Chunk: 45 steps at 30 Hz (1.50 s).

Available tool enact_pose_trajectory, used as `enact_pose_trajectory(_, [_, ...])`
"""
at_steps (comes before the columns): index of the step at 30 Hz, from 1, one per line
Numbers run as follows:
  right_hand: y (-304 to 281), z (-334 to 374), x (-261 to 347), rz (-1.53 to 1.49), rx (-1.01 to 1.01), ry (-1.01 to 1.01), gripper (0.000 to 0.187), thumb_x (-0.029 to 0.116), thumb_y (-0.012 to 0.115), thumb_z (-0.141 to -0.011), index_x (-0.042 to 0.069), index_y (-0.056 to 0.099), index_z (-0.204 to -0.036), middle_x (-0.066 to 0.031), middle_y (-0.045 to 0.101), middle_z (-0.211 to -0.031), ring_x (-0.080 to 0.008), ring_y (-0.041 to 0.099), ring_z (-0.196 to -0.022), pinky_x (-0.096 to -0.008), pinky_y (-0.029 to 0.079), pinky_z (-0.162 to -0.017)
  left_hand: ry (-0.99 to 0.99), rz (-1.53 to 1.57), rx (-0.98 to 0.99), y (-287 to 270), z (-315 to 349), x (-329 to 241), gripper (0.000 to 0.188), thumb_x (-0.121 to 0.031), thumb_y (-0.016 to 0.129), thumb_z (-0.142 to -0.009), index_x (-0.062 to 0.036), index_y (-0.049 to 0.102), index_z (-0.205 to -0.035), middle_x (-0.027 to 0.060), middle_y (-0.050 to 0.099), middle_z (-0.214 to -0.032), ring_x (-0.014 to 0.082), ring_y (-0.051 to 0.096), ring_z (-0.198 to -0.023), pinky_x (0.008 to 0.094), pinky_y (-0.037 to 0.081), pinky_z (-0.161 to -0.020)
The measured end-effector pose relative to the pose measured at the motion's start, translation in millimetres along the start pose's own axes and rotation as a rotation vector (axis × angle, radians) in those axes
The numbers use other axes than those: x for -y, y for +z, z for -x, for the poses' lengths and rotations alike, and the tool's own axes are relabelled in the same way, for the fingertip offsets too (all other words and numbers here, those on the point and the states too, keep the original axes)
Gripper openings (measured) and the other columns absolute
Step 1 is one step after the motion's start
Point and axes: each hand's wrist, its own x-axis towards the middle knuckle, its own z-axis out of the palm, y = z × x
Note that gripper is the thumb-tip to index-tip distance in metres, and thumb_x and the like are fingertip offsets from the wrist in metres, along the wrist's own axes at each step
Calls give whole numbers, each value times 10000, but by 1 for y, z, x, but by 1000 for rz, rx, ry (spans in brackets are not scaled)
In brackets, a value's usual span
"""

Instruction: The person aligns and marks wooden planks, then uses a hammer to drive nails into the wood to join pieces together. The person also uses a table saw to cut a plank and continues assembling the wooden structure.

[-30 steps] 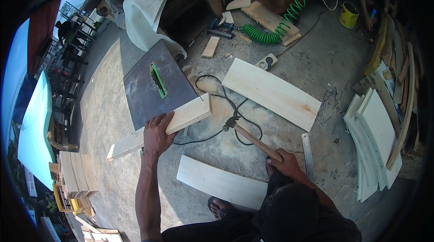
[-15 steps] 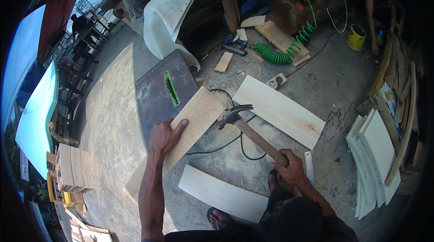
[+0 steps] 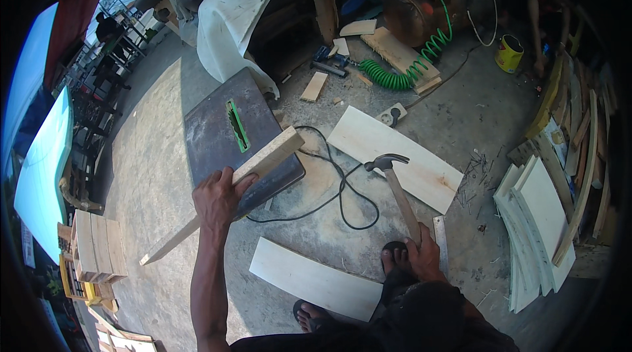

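Note:
My left hand (image 3: pixel 217 197) grips a long pale wooden board (image 3: pixel 263 158) near its middle; the board is turned on edge and runs from lower left to upper right over the grey metal table saw top (image 3: pixel 210 138). My right hand (image 3: pixel 424 253) holds the wooden handle of a claw hammer (image 3: pixel 395 177), whose dark head hovers over a flat pale board (image 3: pixel 401 158) lying on the concrete floor. A black power cable (image 3: pixel 342 194) loops on the floor between my two hands.
Another pale board (image 3: pixel 309 279) lies by my sandalled feet (image 3: pixel 313 316). A metal ruler (image 3: pixel 441 240), scattered nails (image 3: pixel 471 177), a power strip (image 3: pixel 390 115), a green coiled air hose (image 3: pixel 401 72), a yellow can (image 3: pixel 508 54), stacked white panels (image 3: pixel 536 227) at right, white cloth (image 3: pixel 230 16).
My left hand has turned the board from lying flat to standing on edge over the saw top. The hammer has swung rightward, its head now over the flat floor board.

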Motion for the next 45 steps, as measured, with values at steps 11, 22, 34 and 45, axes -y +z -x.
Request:
enact_pose_trajectory(11, [-74,74,-115,206,231,506,592,498,708,-928,35,620,-1286,-286,722,-1037,-453,720,-1009,-520,555,-860,138,95,128,69,59,-11,651,-358,677,-983,-78,476,-1534,220,502,-1459,390,490,-1294,549,386,-1081])
enact_pose_trajectory(22, [-118,112,-145,393,27,181,216,130,675,-927,29,655,-1118,-197,679,-1021,-419,681,-935,-465,567,-827,642,416,822,89,205,-104,639,-291,733,-939,-59,493,-1484,250,473,-1474,457,435,-1371,567,398,-1116])
enact_pose_trajectory(34, [-105,291,-166,644,553,-21,418,271,654,-911,136,627,-1305,-124,634,-1255,-323,601,-1188,-449,470,-1011,505,322,920,109,225,-71,599,-241,758,-913,-25,541,-1428,267,470,-1488,463,402,-1426,558,380,-1144])
enact_pose_trajectory(45, [-116,163,-158,604,-7,104,139,146,695,-899,70,638,-1001,-151,658,-890,-368,678,-864,-488,563,-717,537,398,899,122,219,-75,588,-265,779,-896,-33,567,-1393,248,536,-1424,453,435,-1406,538,383,-1161])
